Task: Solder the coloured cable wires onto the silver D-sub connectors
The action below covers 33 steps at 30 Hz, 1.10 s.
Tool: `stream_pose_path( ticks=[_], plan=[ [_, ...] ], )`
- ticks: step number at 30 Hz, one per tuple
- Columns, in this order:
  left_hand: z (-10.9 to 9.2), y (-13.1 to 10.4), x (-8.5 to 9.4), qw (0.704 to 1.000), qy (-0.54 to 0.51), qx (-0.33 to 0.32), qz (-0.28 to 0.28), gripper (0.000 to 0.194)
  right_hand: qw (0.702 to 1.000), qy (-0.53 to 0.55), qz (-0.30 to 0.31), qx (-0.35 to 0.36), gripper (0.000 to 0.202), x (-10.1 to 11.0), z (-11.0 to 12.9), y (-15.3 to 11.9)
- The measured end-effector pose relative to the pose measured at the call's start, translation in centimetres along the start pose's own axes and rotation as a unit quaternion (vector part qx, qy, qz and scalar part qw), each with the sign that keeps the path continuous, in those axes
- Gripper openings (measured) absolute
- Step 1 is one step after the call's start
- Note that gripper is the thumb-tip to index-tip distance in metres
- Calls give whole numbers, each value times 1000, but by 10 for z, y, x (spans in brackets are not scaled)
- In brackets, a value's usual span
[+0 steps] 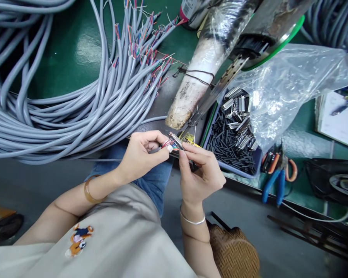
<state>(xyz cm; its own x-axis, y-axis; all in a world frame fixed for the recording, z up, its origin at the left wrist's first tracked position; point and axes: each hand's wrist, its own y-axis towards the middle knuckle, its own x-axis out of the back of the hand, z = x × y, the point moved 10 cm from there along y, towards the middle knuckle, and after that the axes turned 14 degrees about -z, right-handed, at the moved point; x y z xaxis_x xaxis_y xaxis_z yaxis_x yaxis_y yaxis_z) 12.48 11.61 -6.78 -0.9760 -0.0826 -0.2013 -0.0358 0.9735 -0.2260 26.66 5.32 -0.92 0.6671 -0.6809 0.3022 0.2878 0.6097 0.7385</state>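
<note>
"Metal, small and slotted, sits at the centre of the clock: is that connector [176, 140] held by both hands?"

"The right hand [201, 168] pinches its near-right end between thumb and fingers. The left hand [146, 154], towards nine o'clock, has thumb and fingers together on thin coloured wires [166, 143], just beside the connector's row of contacts."

"And the white piece [170, 148] by the left thumb?"

"Too small to name. It lies right at the thumb's tip."

"Which step is this, then?"

"Bringing wires to contacts, I'd judge; whether any wire is fastened, I can't tell. The next move calls for a steady right pinch and fine left fingertips, each wire lined up with one contact."

"What's around?"

"Grey cables [110, 104] with stripped ends towards ten o'clock, a pale nozzle [191, 85] at one, a bin [256, 158] of loose connectors and black sleeves [229, 144] at three, pliers [274, 185] towards four."
</note>
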Motion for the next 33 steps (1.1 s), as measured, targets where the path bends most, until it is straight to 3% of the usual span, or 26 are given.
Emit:
stream_pose_path(
  ticks=[8, 24, 33],
  plan=[
    [-8, 0, 1, 998, 24, -56, -32, 8, 997, -38, 7, 73, 24, -2, 10, -4],
    [5, 2, 4, 999, -1, -6, -33, 10, 999, -10, 25, 47, 22, -5, 4, -3],
    [-3, 5, 3, 998, -26, -39, -52, 9, 996, -30, 27, 78, 23, -6, 9, -2]
  ],
)
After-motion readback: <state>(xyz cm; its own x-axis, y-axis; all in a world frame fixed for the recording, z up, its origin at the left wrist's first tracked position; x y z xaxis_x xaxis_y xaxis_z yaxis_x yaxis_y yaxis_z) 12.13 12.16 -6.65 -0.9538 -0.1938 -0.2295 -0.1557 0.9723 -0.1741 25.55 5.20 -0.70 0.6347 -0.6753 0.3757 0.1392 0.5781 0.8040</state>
